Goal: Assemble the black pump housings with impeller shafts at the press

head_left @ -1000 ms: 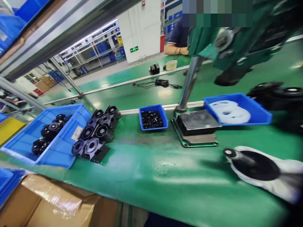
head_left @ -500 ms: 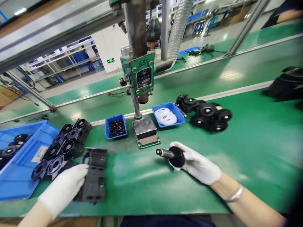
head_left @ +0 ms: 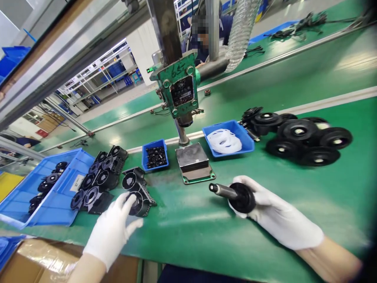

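In a white glove, my right hand [head_left: 265, 208] grips a black disc with a shaft [head_left: 243, 197]. Its grey shaft points left with a black tip and lies nearly level above the green table. My left hand [head_left: 112, 226], also gloved in white, has its fingers apart over the near end of a black plastic housing [head_left: 144, 194]. This housing lies on the table with its two round openings facing up. The fingertips overlap the nearer opening; whether they press on it I cannot tell. Several similar black housings [head_left: 103, 177] are stacked just left of it.
A green press [head_left: 182, 88] stands mid-table over a metal block [head_left: 192, 156]. Small black parts fill a blue bin [head_left: 155, 168]; white rings lie in another blue bin [head_left: 247, 149]. Black discs [head_left: 299, 133] are piled right. A large blue crate [head_left: 59, 212] sits left. Someone is behind the press.
The single housing has been turned over, showing its round openings, and my left hand has let go with fingers spread. My right hand keeps the disc and shaft. The camera view has shifted.
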`<control>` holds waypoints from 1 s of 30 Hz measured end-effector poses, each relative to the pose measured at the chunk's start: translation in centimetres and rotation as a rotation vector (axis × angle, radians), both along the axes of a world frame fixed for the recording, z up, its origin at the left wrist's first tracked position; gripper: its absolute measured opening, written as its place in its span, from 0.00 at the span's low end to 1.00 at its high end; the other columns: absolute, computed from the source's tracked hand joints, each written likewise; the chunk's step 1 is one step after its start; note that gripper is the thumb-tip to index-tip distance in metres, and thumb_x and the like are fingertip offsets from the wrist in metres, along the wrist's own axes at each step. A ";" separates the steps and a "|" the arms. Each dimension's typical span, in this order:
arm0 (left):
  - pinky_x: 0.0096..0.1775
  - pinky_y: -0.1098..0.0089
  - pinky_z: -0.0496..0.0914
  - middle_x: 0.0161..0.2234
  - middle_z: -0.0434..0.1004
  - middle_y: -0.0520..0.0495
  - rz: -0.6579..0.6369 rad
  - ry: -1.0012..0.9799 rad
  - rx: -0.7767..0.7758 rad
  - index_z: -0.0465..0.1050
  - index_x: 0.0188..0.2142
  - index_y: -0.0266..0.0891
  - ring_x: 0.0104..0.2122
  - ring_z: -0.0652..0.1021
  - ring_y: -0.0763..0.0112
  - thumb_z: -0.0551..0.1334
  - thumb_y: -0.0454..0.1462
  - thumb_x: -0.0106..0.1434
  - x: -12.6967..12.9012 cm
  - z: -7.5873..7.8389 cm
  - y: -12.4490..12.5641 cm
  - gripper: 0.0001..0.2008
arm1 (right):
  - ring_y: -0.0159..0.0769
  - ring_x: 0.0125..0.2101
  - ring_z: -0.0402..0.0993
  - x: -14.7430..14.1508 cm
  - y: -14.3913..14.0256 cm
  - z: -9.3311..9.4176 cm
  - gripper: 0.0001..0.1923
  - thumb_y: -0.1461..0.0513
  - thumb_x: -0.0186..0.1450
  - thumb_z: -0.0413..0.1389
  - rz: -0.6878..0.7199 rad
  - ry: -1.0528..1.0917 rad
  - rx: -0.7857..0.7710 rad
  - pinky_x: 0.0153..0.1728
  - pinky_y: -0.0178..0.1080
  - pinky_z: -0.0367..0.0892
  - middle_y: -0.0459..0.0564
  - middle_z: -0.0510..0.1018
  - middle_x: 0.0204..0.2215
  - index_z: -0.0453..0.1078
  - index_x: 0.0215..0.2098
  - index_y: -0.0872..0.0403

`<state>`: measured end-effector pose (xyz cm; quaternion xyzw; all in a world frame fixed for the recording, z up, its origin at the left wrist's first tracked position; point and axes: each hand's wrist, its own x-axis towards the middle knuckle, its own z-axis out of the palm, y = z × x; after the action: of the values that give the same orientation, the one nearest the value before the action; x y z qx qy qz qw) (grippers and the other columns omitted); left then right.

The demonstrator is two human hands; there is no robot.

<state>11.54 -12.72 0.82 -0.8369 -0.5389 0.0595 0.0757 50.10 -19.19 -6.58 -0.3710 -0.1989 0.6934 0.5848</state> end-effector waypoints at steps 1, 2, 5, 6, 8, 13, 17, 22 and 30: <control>0.42 0.59 0.76 0.60 0.66 0.38 0.013 -0.021 0.004 0.62 0.59 0.46 0.48 0.78 0.52 0.61 0.46 0.63 -0.4 -0.8 -0.6 0.26 | 0.36 0.25 0.68 0.0 0.0 0.0 0.14 0.61 0.51 0.63 -0.003 0.001 -0.001 0.24 0.37 0.70 0.48 0.72 0.32 0.70 0.36 0.50; 0.41 0.60 0.77 0.60 0.64 0.37 0.024 -0.053 0.008 0.59 0.60 0.46 0.46 0.79 0.53 0.60 0.44 0.64 -0.7 -1.5 -1.1 0.26 | 0.37 0.26 0.69 0.0 0.0 0.0 0.14 0.61 0.51 0.63 -0.007 0.003 0.001 0.24 0.38 0.70 0.49 0.72 0.33 0.70 0.37 0.49; 0.37 0.63 0.76 0.55 0.68 0.38 -0.007 -0.134 0.009 0.55 0.61 0.47 0.40 0.80 0.58 0.58 0.43 0.66 -0.4 -2.2 -2.1 0.26 | 0.39 0.27 0.71 0.0 0.0 0.0 0.15 0.60 0.52 0.61 -0.029 0.011 0.016 0.24 0.39 0.70 0.49 0.73 0.36 0.69 0.39 0.48; 0.37 0.62 0.76 0.51 0.71 0.40 -0.042 -0.126 0.015 0.54 0.62 0.48 0.39 0.80 0.57 0.60 0.46 0.65 0.0 -1.9 -2.1 0.29 | 0.39 0.27 0.72 0.0 0.0 0.1 0.15 0.60 0.52 0.61 -0.036 0.011 0.022 0.24 0.39 0.70 0.49 0.73 0.36 0.69 0.39 0.48; 0.40 0.58 0.75 0.49 0.72 0.40 -0.167 -0.068 0.038 0.54 0.63 0.50 0.42 0.78 0.52 0.65 0.51 0.60 1.3 -0.9 -1.7 0.35 | 0.39 0.27 0.72 -0.1 0.0 0.2 0.15 0.61 0.52 0.60 -0.040 0.001 0.037 0.23 0.39 0.70 0.49 0.73 0.35 0.68 0.38 0.49; 0.61 0.46 0.58 0.59 0.65 0.39 -0.752 0.004 -0.079 0.56 0.63 0.47 0.60 0.64 0.47 0.70 0.47 0.55 5.4 0.3 1.4 0.39 | 0.35 0.25 0.72 -0.5 0.0 0.4 0.14 0.63 0.52 0.60 -0.043 -0.019 0.130 0.22 0.36 0.69 0.44 0.71 0.32 0.65 0.36 0.49; 0.53 0.48 0.67 0.48 0.71 0.39 -0.775 -0.003 -0.166 0.65 0.56 0.42 0.49 0.72 0.49 0.68 0.50 0.57 8.9 -0.7 2.7 0.31 | 0.31 0.23 0.70 -0.9 -0.2 0.1 0.14 0.64 0.52 0.59 -0.116 -0.045 0.233 0.19 0.33 0.65 0.42 0.70 0.31 0.62 0.35 0.50; 0.35 0.59 0.72 0.40 0.72 0.43 -0.645 0.036 -0.247 0.72 0.36 0.43 0.37 0.74 0.54 0.62 0.48 0.61 11.4 -1.0 1.7 0.11 | 0.28 0.21 0.64 -1.5 -0.8 0.6 0.16 0.62 0.51 0.63 -0.240 -0.161 0.292 0.18 0.31 0.64 0.41 0.68 0.30 0.60 0.33 0.51; 0.47 0.61 0.72 0.43 0.75 0.46 -0.351 -0.766 -0.274 0.71 0.40 0.45 0.44 0.76 0.61 0.57 0.46 0.66 8.8 -2.4 0.7 0.10 | 0.34 0.31 0.60 -3.1 -1.7 2.5 0.21 0.53 0.54 0.67 -0.332 -0.297 0.448 0.30 0.34 0.61 0.45 0.66 0.32 0.60 0.34 0.51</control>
<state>20.34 -11.99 -1.57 -0.8798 -0.3648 -0.1977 -0.2319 47.01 -20.88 -4.08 -0.3576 -0.3663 0.4657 0.7219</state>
